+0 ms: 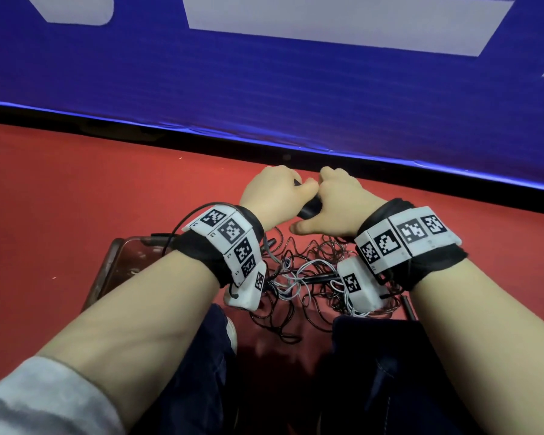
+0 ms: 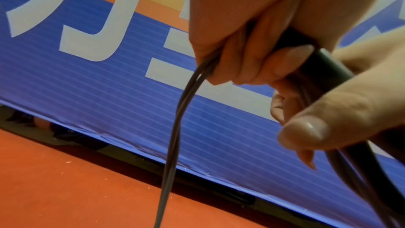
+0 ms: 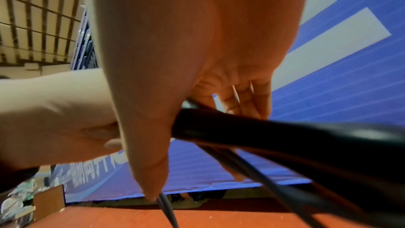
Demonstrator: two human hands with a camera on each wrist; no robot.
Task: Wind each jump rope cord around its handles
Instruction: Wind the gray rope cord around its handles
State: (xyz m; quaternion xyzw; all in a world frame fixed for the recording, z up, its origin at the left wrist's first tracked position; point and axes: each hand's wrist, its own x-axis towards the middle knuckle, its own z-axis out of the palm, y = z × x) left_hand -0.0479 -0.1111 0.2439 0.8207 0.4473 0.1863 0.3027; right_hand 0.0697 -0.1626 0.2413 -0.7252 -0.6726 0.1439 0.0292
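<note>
A big blue banner (image 1: 264, 73) stands behind the red floor (image 1: 60, 183). On the floor, between the person's knees, lies a messy pile of ropes (image 1: 299, 284), black and white ones mixed up. Above it the left hand (image 1: 272, 193) and the right hand (image 1: 333, 199) meet on one black handle (image 2: 324, 68). The left fingers (image 2: 247, 68) curl tight round the handle and two strands of cord (image 2: 175, 127). The right fingers curl round it too. I think the cord could snag in that pile and pull other ropes up, or the loops could slip off.
</note>
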